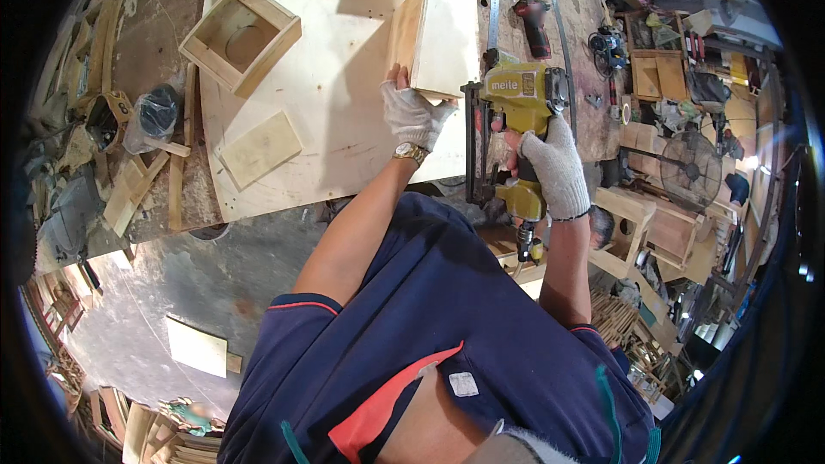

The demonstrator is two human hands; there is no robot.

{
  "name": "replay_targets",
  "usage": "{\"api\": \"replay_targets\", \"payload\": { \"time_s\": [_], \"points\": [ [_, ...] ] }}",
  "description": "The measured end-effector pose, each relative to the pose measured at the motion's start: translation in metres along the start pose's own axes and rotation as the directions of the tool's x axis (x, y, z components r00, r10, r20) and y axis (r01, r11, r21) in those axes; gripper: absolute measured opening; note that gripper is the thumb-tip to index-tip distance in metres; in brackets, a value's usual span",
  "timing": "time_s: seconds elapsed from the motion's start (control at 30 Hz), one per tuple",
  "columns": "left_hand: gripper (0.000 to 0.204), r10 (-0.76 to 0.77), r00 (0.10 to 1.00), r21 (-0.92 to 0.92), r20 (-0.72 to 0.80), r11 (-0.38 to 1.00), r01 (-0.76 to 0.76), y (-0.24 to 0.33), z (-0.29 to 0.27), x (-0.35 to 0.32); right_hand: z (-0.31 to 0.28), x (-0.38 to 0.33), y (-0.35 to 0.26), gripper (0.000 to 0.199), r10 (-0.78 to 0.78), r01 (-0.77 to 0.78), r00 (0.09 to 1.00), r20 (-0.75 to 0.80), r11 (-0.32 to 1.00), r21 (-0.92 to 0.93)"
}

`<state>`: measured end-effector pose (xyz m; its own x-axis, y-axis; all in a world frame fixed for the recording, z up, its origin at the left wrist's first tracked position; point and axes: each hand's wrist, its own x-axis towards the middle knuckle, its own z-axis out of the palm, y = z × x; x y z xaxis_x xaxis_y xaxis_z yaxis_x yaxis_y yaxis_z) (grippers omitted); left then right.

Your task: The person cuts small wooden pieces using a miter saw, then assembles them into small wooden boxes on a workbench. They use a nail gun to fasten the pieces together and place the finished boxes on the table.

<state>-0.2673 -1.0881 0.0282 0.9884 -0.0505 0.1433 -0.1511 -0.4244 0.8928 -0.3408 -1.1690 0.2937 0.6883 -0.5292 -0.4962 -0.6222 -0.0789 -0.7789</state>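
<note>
Navy shirt (447,335) with red trim: nearest the lens, filling the lower frame. Left hand (412,113), white glove, gold wristwatch (411,152): fingers spread flat against the near end of a plywood box (438,39), steadying it on the plywood sheet (326,86). Right hand (554,167), white glove: fist wrapped firmly round the handle of a yellow pneumatic nail gun (516,107), its nose just beside the box's right edge. Open square wooden frame (241,36): upper left of the sheet, well apart. Loose plywood offcut (259,149): lying flat near the sheet's front edge. Red cordless drill (534,26): beyond the gun. Floor fan (690,167): far right.
</note>
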Motion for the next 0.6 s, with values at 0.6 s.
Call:
{"api": "replay_targets", "payload": {
  "time_s": [0.6],
  "points": [
    [0.113,0.08,0.981,0.041,-0.177,0.996,-0.074,-0.016,0.022,-0.003,0.036,-0.007,-0.003,0.04,0.02,-0.021,0.996,-0.081,1.0,-0.016]
  ]
}}
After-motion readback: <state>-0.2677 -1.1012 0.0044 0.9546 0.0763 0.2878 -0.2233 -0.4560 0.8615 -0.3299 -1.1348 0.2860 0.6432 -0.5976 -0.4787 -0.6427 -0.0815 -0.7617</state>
